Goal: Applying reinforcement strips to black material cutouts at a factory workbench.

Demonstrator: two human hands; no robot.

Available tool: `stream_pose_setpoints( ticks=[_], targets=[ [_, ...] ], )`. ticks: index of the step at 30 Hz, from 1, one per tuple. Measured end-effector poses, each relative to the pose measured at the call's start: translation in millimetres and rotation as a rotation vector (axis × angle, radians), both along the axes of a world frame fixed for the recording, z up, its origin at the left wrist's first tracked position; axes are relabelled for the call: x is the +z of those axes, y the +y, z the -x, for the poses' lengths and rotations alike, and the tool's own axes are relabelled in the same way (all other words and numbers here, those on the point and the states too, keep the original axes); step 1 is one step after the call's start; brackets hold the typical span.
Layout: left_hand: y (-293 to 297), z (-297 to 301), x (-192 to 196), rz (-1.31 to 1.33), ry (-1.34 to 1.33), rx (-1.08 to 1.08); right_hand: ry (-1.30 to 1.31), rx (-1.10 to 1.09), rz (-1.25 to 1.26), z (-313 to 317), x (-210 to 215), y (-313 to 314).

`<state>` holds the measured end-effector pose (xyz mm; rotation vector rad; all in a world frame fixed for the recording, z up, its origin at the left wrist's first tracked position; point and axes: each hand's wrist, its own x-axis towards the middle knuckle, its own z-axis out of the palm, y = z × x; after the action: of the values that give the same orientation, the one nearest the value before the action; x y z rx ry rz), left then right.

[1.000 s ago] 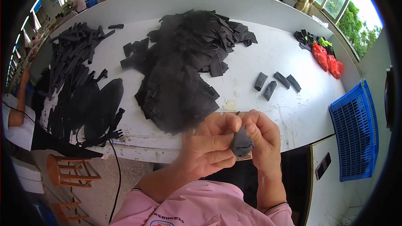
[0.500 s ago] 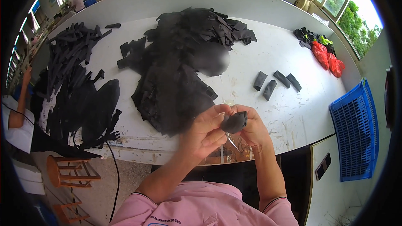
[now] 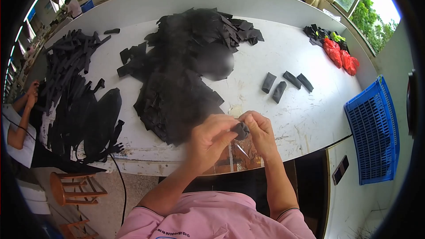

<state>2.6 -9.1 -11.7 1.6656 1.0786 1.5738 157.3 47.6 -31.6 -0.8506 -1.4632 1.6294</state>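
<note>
Above the table's front edge, both hands grip a small black fabric tube (image 3: pixel 241 131), its rounded, bunched end facing up. My left hand (image 3: pixel 209 140) pinches it from the left, thumb and fingers closed on the cloth. From the other side my right hand (image 3: pixel 260 133) holds its edge between thumb and bent fingers. A thin, pointed metal piece (image 3: pixel 241 150) shows just below the tube; where it is attached is hidden. Several short black fabric tubes (image 3: pixel 268 82) lie on the white table (image 3: pixel 301 115) to the right. A large heap of black fabric pieces (image 3: pixel 172 93) covers the middle.
Long black strips (image 3: pixel 73 55) and larger black pieces (image 3: pixel 104 115) lie at the left. Red plastic bags (image 3: pixel 333 52) sit at the far right, above a blue crate (image 3: pixel 374 128). A phone (image 3: pixel 340 170) rests on a side surface. Wooden stools (image 3: pixel 75 189) and another person's arm (image 3: pixel 20 119) are at left.
Both hands have moved a little left with the black tube. It is turned more end-up, and my right thumb now lies along its side. The other person's hands have shifted.
</note>
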Motion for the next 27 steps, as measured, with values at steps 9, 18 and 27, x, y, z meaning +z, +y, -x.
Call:
stream_pose_setpoints(
  ticks=[9,18,27],
  targets=[
    [-1,-7,-25,0.078,-0.549,-0.14,-0.701,0.007,-0.916,-2,11,-10],
    [15,-10,7,0.206,-0.179,-0.236,-0.725,-0.157,-1.087,-1,31,-13],
    [10,-7,-11,0.222,-0.176,-0.241,-0.657,-0.063,-0.872,3,20,-17]
  ],
)
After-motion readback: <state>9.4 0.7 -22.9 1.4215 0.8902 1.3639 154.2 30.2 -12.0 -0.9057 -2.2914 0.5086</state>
